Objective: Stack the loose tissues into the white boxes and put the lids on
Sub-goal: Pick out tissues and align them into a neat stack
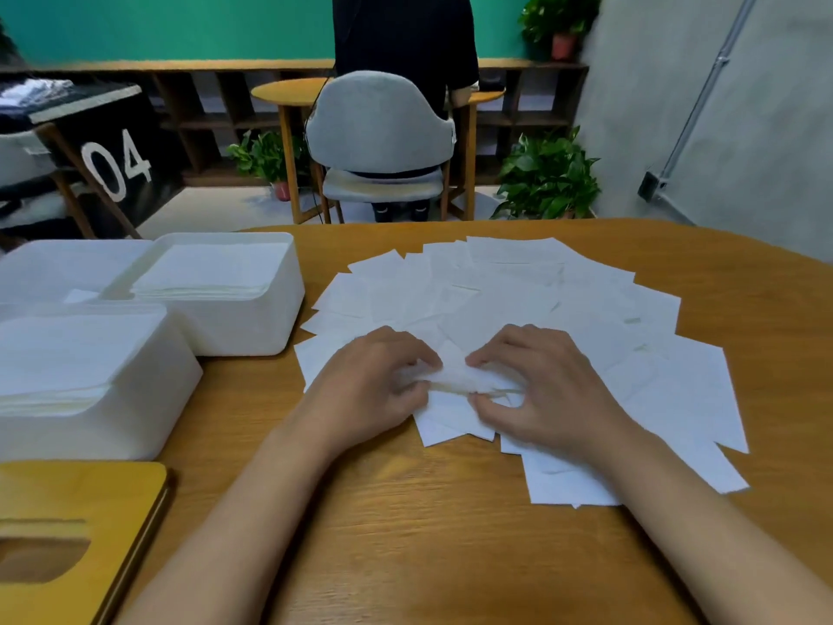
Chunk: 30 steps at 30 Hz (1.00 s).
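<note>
Head view, entry one: left hand (374,385) and right hand (536,390) are both curling fingers and thumbs onto a single tissue (455,376) at the centre of the frame. They are pinching it from either side, and it is bunching up between them on top of the sheets below.

Entry two: loose tissues (518,300) are lying fanned in overlapping sheets over the right half of the table (405,534), running from under both hands to the upper centre and the lower right.

Entry three: two white boxes are sitting at left. The far box (270,327) is standing at middle left, just beside the fan's left edge. The near box (148,399) is standing below it, very close. Each is holding a squared stack of tissues, and neither is wearing a lid.

Entry four: a lid (90,489), wooden with an oval slot, is lying flat at lower left.

Handling, by judgement: the sheets are looking very light, thin and limp, so they are likely creasing, tearing and clinging to their neighbours easily. Taking them by an edge or corner with a light pinch, or gathering several flat between both hands, is looking safer than bunching them at the middle.
</note>
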{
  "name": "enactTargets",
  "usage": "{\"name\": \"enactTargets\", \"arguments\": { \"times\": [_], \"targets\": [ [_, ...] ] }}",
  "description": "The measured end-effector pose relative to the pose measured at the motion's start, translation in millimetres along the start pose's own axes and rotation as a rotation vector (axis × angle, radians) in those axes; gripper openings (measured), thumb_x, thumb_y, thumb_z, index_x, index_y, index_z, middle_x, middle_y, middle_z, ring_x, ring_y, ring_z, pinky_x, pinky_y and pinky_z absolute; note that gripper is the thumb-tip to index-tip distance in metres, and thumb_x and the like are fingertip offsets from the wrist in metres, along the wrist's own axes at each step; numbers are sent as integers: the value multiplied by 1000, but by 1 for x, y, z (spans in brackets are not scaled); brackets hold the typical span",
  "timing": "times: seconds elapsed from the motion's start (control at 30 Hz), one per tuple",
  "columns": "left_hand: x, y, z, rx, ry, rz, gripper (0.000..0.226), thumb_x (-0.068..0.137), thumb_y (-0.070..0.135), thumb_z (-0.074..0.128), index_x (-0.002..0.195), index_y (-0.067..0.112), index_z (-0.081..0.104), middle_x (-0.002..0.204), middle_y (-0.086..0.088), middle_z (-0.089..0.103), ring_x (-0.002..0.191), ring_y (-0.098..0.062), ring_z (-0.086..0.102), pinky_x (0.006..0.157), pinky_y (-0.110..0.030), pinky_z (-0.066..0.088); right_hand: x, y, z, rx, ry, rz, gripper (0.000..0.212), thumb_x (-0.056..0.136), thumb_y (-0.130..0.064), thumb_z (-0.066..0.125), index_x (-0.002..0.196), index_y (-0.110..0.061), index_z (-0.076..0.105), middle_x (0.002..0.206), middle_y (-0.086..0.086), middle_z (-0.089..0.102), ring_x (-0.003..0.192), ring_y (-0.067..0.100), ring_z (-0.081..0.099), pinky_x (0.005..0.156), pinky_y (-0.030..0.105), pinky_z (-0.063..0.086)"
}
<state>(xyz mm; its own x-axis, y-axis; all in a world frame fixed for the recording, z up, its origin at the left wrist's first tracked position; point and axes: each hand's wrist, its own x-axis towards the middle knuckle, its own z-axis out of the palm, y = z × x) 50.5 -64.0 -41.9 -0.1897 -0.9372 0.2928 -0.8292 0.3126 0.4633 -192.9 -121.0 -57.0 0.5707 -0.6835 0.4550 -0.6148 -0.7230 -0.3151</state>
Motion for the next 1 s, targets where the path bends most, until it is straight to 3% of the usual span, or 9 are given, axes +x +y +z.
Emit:
{"name": "enactTargets", "arguments": {
  "times": [0.27, 0.47, 0.57, 0.63, 0.7, 0.8, 0.9, 0.93, 1.0],
  "targets": [
    [3, 1, -4, -158, 91, -22, 18, 99, 22, 69, 111, 29, 81, 110, 20, 75, 112, 4, 63, 99, -24, 49, 9, -2, 1, 28, 9, 11, 54, 81, -73, 64, 112, -30, 74, 106, -20, 65, 101, 6, 59, 90, 34, 40],
    [2, 10, -5, -231, 302, 18, 18, 100, 24, 64, 107, 22, 80, 105, 19, 76, 107, -2, 69, 90, -34, 55, 8, -2, -2, 176, 126, 40, 31, 89, -47, 74, 110, -25, 77, 105, -15, 65, 102, 8, 59, 87, 39, 48],
    [2, 14, -7, -343, 404, -17, 15, 101, 20, 65, 104, 21, 79, 99, 18, 76, 100, -4, 69, 79, -24, 52, 9, -5, -5, 336, 222, 78, 18, 89, -27, 84, 104, -18, 79, 102, -11, 71, 103, 10, 64, 86, 36, 53],
    [3, 14, -9, -476, 416, -84, 12, 103, 19, 67, 106, 21, 78, 97, 17, 76, 95, -5, 69, 79, -19, 50, 9, -10, -9, 576, 245, 197, 14, 91, -26, 79, 100, -15, 80, 98, -6, 75, 99, 13, 70, 84, 36, 56],
    [4, 15, -10, -662, 368, -156, 14, 102, 15, 69, 113, 17, 77, 98, 13, 76, 91, -4, 70, 77, -17, 52, 9, -15, -15, 813, 228, 341, 18, 90, -29, 76, 100, -15, 80, 95, 1, 79, 93, 20, 75, 81, 40, 60],
    [5, 19, -11, -834, 310, -216, 25, 98, 12, 72, 123, 15, 71, 111, 5, 79, 104, -12, 75, 85, -27, 61, 11, -20, -21, 955, 204, 413, 24, 90, -20, 76, 113, -14, 76, 102, 0, 81, 97, 24, 77, 79, 35, 63],
    [7, 19, -9, -855, 382, -308, 26, 97, 12, 75, 121, 18, 70, 109, 8, 80, 100, -14, 77, 87, -37, 64, 14, -23, -26, 1094, 159, 381, 61, 84, -16, 77, 137, -26, 49, 114, 2, 79, 99, 27, 77, 75, 37, 65],
    [7, 19, -8, -853, 396, -333, 26, 96, 12, 75, 121, 19, 69, 107, 9, 80, 97, -14, 78, 85, -39, 65, 14, -23, -28, 1117, 144, 357, 64, 83, -15, 77, 137, -29, 46, 115, 4, 78, 99, 27, 77, 75, 37, 65],
    [7, 21, -9, -863, 372, -344, 28, 96, 13, 75, 122, 19, 68, 104, 7, 81, 94, -15, 79, 84, -40, 65, 13, -21, -30, 1068, 109, 303, 49, 85, -13, 76, 131, -24, 59, 111, 1, 79, 98, 19, 76, 80, 30, 62]
  ]
}}
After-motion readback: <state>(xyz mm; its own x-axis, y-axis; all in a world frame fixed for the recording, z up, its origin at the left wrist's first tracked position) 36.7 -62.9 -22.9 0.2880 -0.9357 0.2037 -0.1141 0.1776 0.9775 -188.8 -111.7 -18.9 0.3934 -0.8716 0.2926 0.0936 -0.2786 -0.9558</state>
